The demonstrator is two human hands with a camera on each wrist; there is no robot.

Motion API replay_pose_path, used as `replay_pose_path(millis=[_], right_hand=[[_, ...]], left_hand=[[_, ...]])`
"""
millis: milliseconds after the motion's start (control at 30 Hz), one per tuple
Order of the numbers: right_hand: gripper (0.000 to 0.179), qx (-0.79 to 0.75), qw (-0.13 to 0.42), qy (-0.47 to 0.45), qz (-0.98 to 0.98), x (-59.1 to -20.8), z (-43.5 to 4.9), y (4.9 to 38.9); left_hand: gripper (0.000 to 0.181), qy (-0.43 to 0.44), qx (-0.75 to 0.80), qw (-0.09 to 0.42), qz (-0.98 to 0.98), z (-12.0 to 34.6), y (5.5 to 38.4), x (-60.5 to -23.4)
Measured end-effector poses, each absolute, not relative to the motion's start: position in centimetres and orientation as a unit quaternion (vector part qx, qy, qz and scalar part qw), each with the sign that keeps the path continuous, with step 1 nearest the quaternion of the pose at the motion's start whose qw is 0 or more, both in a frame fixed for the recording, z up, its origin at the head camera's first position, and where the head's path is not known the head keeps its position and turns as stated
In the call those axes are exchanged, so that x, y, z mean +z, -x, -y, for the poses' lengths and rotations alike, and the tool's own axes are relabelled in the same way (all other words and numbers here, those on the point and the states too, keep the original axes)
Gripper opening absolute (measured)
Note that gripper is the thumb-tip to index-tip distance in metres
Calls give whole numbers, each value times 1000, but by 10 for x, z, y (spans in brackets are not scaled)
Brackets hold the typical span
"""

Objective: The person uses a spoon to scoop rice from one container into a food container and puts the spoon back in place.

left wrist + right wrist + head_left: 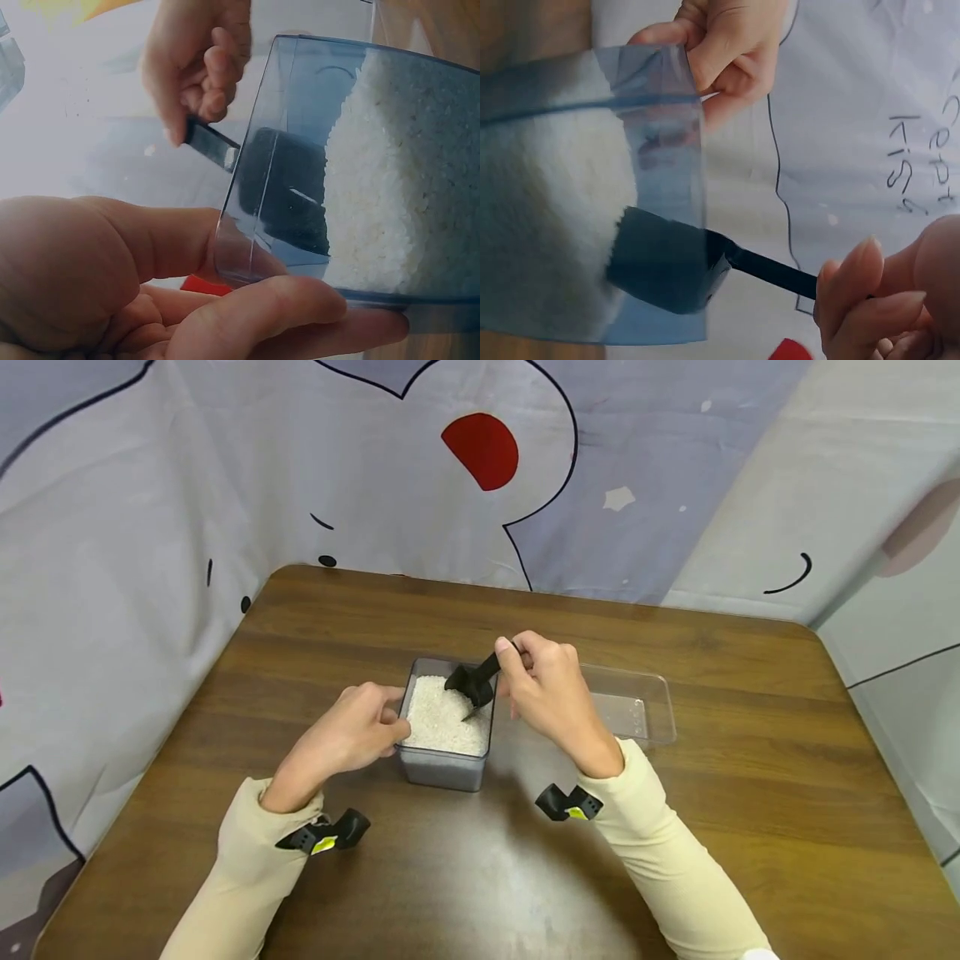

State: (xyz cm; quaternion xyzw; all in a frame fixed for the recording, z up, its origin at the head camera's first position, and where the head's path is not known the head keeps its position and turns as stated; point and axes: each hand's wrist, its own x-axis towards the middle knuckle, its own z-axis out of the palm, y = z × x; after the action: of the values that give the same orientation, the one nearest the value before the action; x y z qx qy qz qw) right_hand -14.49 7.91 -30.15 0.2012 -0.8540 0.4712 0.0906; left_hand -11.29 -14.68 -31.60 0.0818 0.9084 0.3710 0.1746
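Note:
A clear grey-tinted plastic container (444, 768) of white rice (438, 718) stands upright on the table. My left hand (352, 727) grips its left side, thumb at the near rim; the left wrist view shows the fingers (255, 315) along the wall. With my right hand (551, 693) I pinch the handle of a black scoop (476, 681) between thumb and fingers. The scoop slants down inside the container, its front edge in the rice, as the scoop (667, 259) in the right wrist view shows through the wall.
A shallow transparent plastic tray or lid (660, 706) lies right of the container, partly behind my right hand. The brown wooden table (750, 760) has rounded far corners. A printed cloth (337, 468) hangs along its far edge and sides.

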Motion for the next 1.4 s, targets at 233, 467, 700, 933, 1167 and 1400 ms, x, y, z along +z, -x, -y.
replay_pose_path(millis=[233,467,700,933,1167,1400], right_hand=[[34,582,8,-131,803,-314,-86,146],[34,679,-38,-80,729,-333,-91,147],[30,740,-50,-37,670,-343,-92,144],[26,770,-52,-21,636,-348,-92,139],[21,796,-64,-3,602,-352,-95,136],[16,830,-91,16,550,-354,-98,138]], left_hand=[[57,-93,356,179,-912,146,110,-316],[57,-93,365,187,-907,148,109,-318],[57,-91,373,184,-905,152,111,-321],[57,-91,372,189,-904,153,108,-322],[59,-93,362,185,-909,154,107,-322],[57,-80,368,201,-904,156,108,-317]])
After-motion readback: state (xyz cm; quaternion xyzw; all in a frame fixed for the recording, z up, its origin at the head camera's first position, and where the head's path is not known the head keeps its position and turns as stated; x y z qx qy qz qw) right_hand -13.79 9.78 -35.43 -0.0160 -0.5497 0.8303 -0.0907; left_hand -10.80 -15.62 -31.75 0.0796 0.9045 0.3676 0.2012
